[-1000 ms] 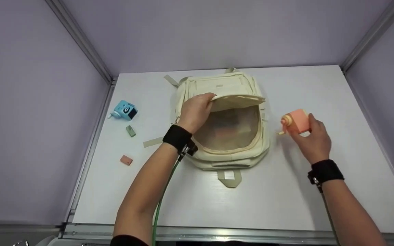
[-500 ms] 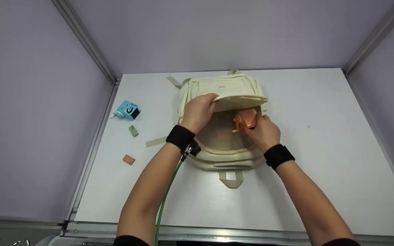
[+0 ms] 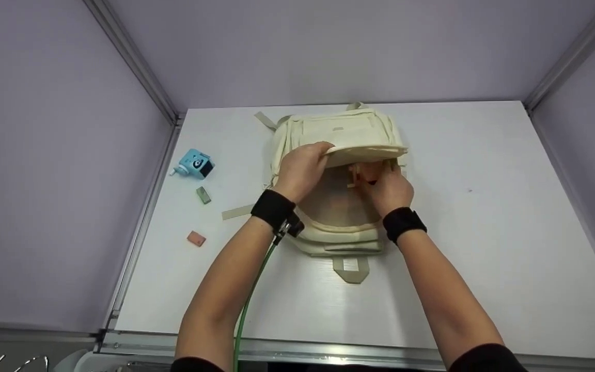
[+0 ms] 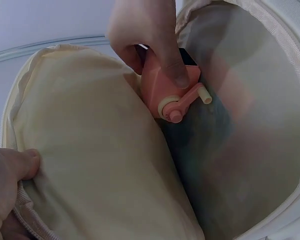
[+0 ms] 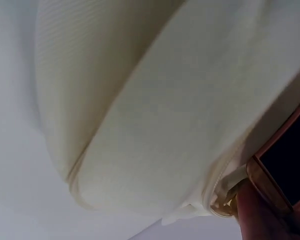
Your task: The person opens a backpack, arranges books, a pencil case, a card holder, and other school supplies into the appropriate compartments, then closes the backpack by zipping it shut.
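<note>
A cream backpack [image 3: 346,126] lies on the white table with its front compartment unzipped. My left hand [image 3: 301,173] pinches the edge of its flap [image 4: 90,135] and holds it raised. My right hand [image 3: 391,192] grips a pink hand-crank pencil sharpener [image 4: 162,87] by its body, inside the mouth of the compartment under the flap. The crank points toward the opening in the left wrist view. At the right edge of the right wrist view, the sharpener's dark window [image 5: 290,157] shows. Blurred coloured shapes lie deeper in the compartment, too dim to name.
A blue crank sharpener [image 3: 194,164] with a panda picture sits at the left of the table [image 3: 483,268]. Near it lie a small green block [image 3: 203,195] and a small pink block [image 3: 196,238], perhaps erasers. A strap [image 3: 236,212] sticks out from the backpack's left.
My right hand has carried the pink pencil sharpener leftward from beside the backpack into the compartment opening, then slightly deeper under the flap. My left hand keeps holding the flap up.
</note>
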Available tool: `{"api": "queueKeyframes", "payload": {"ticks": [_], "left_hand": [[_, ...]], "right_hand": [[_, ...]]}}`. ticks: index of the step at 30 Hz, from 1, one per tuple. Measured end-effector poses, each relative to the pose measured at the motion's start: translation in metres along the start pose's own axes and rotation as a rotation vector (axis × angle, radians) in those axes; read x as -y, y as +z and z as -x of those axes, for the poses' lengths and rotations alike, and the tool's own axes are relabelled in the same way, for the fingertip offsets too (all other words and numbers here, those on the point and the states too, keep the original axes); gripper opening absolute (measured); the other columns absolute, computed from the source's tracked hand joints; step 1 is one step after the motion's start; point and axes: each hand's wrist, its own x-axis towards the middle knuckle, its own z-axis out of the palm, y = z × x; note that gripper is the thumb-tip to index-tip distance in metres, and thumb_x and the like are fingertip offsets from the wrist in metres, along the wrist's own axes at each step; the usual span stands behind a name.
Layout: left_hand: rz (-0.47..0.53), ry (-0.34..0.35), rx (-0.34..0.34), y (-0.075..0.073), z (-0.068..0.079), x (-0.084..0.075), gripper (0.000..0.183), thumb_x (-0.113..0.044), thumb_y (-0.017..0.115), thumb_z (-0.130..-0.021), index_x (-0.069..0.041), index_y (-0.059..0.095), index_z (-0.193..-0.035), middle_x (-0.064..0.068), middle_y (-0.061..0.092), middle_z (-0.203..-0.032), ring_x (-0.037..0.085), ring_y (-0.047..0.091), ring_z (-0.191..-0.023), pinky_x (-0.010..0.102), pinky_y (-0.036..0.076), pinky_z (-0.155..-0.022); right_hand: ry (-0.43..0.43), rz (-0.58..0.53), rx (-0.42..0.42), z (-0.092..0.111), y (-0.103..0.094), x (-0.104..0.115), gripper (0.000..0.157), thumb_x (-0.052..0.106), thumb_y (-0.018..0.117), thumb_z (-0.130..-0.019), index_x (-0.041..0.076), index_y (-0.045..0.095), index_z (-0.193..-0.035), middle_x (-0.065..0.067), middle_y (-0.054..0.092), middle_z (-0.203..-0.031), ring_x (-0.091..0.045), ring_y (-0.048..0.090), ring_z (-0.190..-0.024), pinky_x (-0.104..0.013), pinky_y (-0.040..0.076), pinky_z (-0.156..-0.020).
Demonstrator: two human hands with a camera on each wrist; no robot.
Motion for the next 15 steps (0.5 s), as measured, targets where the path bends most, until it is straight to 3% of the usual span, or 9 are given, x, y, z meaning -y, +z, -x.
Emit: {"api": "queueKeyframes", "payload": {"ticks": [6, 12, 15], "left_hand": [[0.011, 0.021, -0.003, 0.0007, 0.0010, -0.0015, 0.021, -0.018, 0.060, -0.105, -0.012, 0.074, -0.120, 0.003, 0.075, -0.117, 0.022, 0.071, -0.106, 0.038, 0.055, -0.090], [0.003, 0.025, -0.002, 0.0021, 0.0023, 0.0011, 0.022, -0.018, 0.061, -0.105, -0.012, 0.074, -0.121, 0.003, 0.075, -0.116, 0.022, 0.071, -0.105, 0.039, 0.055, -0.089], [-0.001, 0.019, 0.001, 0.0022, 0.0026, 0.0023, 0.022, -0.016, 0.061, -0.104, -0.012, 0.074, -0.122, 0.003, 0.075, -0.117, 0.022, 0.071, -0.106, 0.038, 0.055, -0.090]], "right_hand": [[0.021, 0.017, -0.006, -0.0029, 0.0027, 0.0006, 0.097, 0.057, 0.074, -0.088, -0.002, 0.035, -0.155, -0.024, 0.065, -0.110, -0.041, 0.068, -0.076, -0.058, 0.054, -0.066], [0.014, -0.042, -0.012, -0.0011, 0.0060, -0.0017, 0.096, 0.057, 0.070, -0.090, 0.002, 0.030, -0.158, -0.022, 0.062, -0.123, -0.042, 0.069, -0.082, -0.059, 0.054, -0.068], [0.006, -0.100, -0.004, 0.0012, 0.0062, -0.0036, 0.090, 0.056, 0.070, -0.091, 0.005, 0.035, -0.156, -0.021, 0.060, -0.131, -0.043, 0.069, -0.092, -0.060, 0.054, -0.075]]}}
